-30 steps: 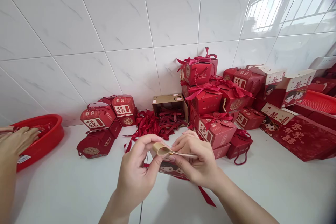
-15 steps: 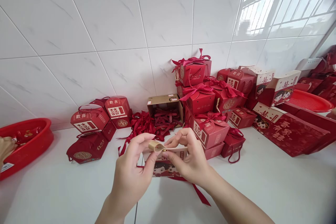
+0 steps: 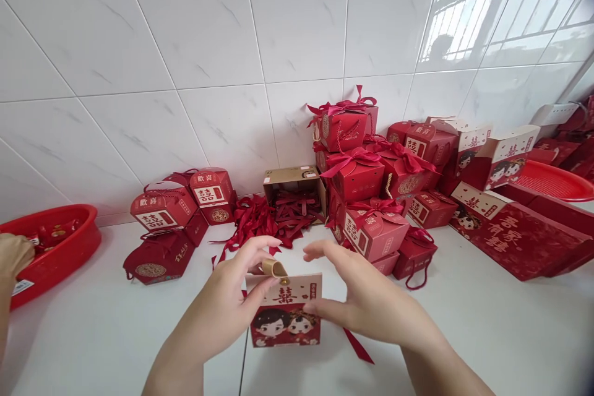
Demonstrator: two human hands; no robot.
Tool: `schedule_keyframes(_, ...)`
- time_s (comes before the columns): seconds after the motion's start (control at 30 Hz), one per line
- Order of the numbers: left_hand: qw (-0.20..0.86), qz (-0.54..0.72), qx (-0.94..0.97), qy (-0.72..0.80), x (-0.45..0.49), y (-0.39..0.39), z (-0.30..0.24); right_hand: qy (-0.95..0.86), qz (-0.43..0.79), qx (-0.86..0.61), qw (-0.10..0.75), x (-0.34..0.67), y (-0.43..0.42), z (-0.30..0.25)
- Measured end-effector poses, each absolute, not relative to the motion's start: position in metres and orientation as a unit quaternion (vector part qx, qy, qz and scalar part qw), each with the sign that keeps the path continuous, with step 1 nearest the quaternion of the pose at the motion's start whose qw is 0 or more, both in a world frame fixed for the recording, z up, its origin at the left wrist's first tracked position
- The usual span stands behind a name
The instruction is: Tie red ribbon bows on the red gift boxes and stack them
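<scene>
A small gift box [image 3: 284, 310] with two cartoon figures on its red and cream front stands on the white counter [image 3: 116, 346] between my hands. My left hand [image 3: 227, 300] pinches the beige strap loop [image 3: 273, 268] at the box's top left corner. My right hand [image 3: 366, 297] has its fingers spread; its thumb rests against the box's right side and the other fingers hover above the top. A red ribbon tail [image 3: 358, 346] trails out from under the box to the right.
A pile of red gift boxes [image 3: 366, 179] with bows stands against the tiled wall. An open cardboard box [image 3: 297, 189] spills red ribbons [image 3: 253, 218]. More red boxes [image 3: 174, 216] lie at the left. Another person's hand [image 3: 13, 255] is at a red basin [image 3: 55, 250]. Flat red packs [image 3: 520, 232] lie at the right.
The box's front now stands facing me. My right hand has let go of the beige strap and opened; my left hand still pinches the loop.
</scene>
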State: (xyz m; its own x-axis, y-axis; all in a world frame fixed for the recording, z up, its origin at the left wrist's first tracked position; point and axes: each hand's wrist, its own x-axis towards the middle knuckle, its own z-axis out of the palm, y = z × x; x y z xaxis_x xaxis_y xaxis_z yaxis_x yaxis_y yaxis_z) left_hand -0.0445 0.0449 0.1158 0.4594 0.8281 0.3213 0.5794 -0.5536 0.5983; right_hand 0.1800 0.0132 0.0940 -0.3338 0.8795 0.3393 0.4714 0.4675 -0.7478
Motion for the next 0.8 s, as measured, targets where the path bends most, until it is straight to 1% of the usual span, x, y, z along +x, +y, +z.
schedule_keyframes(0.1, 0.224, 0.301, 0.829, 0.414, -0.048, 0.047, 0.116, -0.807, 0.219, -0.445, 0.320, 0.187, 0.013, 0.091)
schedule_keyframes(0.23, 0.208, 0.322, 0.830, 0.405, -0.048, 0.045, 0.117, -0.819, 0.202, -0.474, 0.254, 0.178, 0.022, 0.087)
schedule_keyframes(0.3, 0.192, 0.338, 0.830, 0.400, -0.048, 0.043, 0.118, -0.815, 0.212, -0.478, 0.249, 0.173, 0.026, 0.088)
schedule_keyframes(0.4, 0.177, 0.347, 0.840, 0.378, -0.051, 0.040, 0.120, -0.811, 0.226, -0.470, 0.265, 0.170, 0.027, 0.092)
schedule_keyframes(0.63, 0.178, 0.341, 0.854, 0.350, -0.054, 0.033, 0.123, -0.821, 0.234, -0.434, 0.288, 0.168, 0.022, 0.093)
schedule_keyframes(0.7, 0.181, 0.354, 0.850, 0.346, -0.052, 0.032, 0.123, -0.828, 0.253, -0.417, 0.276, 0.167, 0.020, 0.092)
schedule_keyframes(0.8, 0.199, 0.368, 0.846, 0.332, -0.047, 0.030, 0.123, -0.839, 0.282, -0.404, 0.231, 0.168, 0.018, 0.094)
